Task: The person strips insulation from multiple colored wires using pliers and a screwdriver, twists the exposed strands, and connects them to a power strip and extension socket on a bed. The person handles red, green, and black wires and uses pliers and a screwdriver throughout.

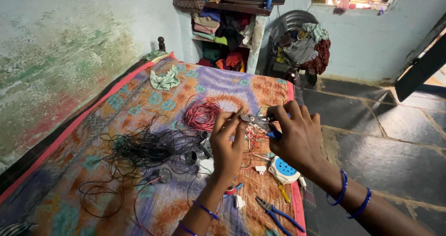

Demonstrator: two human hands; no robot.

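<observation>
over a patterned bedspread (139, 203), both hands are raised close together. the left hand (227, 145) is curled, its fingertips pinched on a thin wire (253, 136) near the tip of a stripper (258, 119). the right hand (297, 136) is closed round the stripper's blue handles, the metal jaws pointed toward the left fingers; whether the jaws are clamped on the wire cannot be told. a red wire coil (202, 113) lies just beyond the hands, and a black wire tangle (148, 148) is spread to the left. below the hands, a white and blue socket (283, 169) rests near the bed edge, with blue pliers (278, 215) and a yellow screwdriver (283, 193) nearby.
</observation>
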